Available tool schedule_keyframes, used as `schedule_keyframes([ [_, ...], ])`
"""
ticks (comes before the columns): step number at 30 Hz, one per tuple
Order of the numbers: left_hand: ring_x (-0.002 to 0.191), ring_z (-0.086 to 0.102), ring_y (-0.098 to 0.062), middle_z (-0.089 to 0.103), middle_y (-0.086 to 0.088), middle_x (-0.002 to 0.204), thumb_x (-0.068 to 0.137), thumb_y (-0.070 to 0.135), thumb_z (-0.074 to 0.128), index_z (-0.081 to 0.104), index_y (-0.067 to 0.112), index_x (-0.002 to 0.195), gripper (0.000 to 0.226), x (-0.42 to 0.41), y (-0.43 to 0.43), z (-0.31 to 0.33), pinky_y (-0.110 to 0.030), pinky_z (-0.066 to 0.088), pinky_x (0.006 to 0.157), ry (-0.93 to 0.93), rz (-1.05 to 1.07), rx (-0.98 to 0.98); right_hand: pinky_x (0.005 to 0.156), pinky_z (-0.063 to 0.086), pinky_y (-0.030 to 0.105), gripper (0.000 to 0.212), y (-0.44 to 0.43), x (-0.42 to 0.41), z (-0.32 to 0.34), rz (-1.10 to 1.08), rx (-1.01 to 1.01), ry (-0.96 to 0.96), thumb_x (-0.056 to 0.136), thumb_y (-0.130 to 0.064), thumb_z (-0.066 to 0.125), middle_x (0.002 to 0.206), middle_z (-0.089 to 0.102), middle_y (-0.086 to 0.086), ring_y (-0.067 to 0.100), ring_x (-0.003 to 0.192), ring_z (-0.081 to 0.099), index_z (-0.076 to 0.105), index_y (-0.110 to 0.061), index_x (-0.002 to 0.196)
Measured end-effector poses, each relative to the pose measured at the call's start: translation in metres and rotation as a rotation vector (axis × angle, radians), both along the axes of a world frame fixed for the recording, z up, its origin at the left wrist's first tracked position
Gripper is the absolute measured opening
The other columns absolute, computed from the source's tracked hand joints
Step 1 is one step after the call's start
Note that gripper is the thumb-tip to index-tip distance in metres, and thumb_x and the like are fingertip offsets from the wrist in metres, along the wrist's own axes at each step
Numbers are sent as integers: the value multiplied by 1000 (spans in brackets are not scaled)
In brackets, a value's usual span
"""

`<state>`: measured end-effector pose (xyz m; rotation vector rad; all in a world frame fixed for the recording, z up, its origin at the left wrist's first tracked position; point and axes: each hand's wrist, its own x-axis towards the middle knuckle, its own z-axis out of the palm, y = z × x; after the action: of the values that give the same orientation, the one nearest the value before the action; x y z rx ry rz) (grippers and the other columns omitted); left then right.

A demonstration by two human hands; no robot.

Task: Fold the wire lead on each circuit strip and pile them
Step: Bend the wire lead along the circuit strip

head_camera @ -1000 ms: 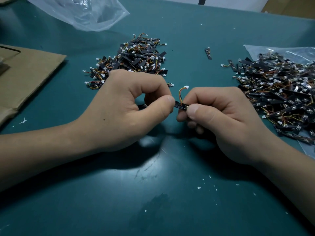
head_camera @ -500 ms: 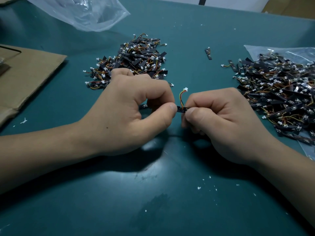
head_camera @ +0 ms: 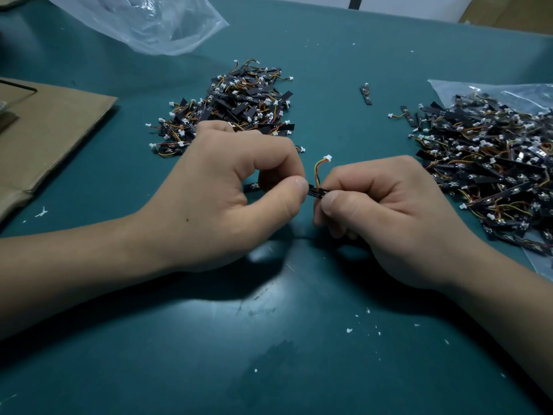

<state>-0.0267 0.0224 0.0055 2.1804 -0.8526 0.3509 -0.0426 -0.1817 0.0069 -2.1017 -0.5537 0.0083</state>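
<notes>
- Both hands are low over the green table [head_camera: 269, 339], with the forearms coming in from the near left and near right. The knuckles are turned up and the thumbs point towards each other.
- The left hand [head_camera: 227, 193] is curled. Its thumb tip and bent forefinger pinch one part of a short black circuit strip [head_camera: 315, 192], and the other fingers are tucked under.
- The right hand [head_camera: 386, 217] is bunched almost into a fist, with its thumb pressing the strip's other end against the forefinger.
- The strip lies roughly level between the two thumbs, and only a small piece shows in the gap.
- Its wire lead [head_camera: 317, 172] rises from that gap and arcs up and to the right. It ends in a white connector [head_camera: 328, 158] just above the right forefinger.
- A pile of strips [head_camera: 236, 106] lies beyond the left hand.
- A bigger heap [head_camera: 490, 163] lies to the right on a clear plastic sheet [head_camera: 478, 88], and a lone strip [head_camera: 366, 94] lies between the two.
- Cardboard [head_camera: 51, 130] lies at the left, and a clear plastic bag [head_camera: 143, 19] at the far edge.
</notes>
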Motion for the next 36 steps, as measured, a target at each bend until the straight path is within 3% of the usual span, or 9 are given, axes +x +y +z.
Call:
schedule_keyframes([
  [6,70,57,-6,65,4,70,90,31,54,67,20,76,22,0,1,1,-41,36,90,1,-4,3,50,41,33,23,0,0,1,-2,-7,15,86,-18,57,56,61,3,19,51,51,70,-20,68],
  [12,69,54,-1,64,8,71,88,32,55,65,21,76,19,0,0,1,-39,35,89,-11,-2,12,50,42,36,22,1,0,1,-9,-19,11,86,-18,57,56,61,6,21,51,52,70,-21,68],
  [15,69,52,3,61,12,69,86,33,56,63,23,73,18,0,-2,-1,-35,32,90,-17,30,7,48,41,30,24,0,-1,1,-6,-19,15,85,-19,58,55,60,4,18,49,51,68,-23,64],
  [22,72,57,-5,64,6,70,87,33,54,66,21,74,21,0,0,1,-40,34,92,4,13,7,48,40,26,24,-1,-2,1,24,-18,22,87,-18,58,55,62,4,14,48,53,70,-22,66],
  [26,70,54,0,63,9,71,87,33,56,64,24,74,18,0,-1,0,-36,33,91,-6,19,9,49,41,23,24,-2,-1,0,18,-10,17,86,-16,60,55,62,2,10,48,52,70,-20,65],
  [36,71,57,-6,64,7,70,87,33,56,65,23,73,19,-1,-1,1,-41,35,92,-5,22,4,46,38,25,22,-1,-1,0,11,-16,18,86,-19,58,55,62,5,16,47,50,71,-20,67],
])
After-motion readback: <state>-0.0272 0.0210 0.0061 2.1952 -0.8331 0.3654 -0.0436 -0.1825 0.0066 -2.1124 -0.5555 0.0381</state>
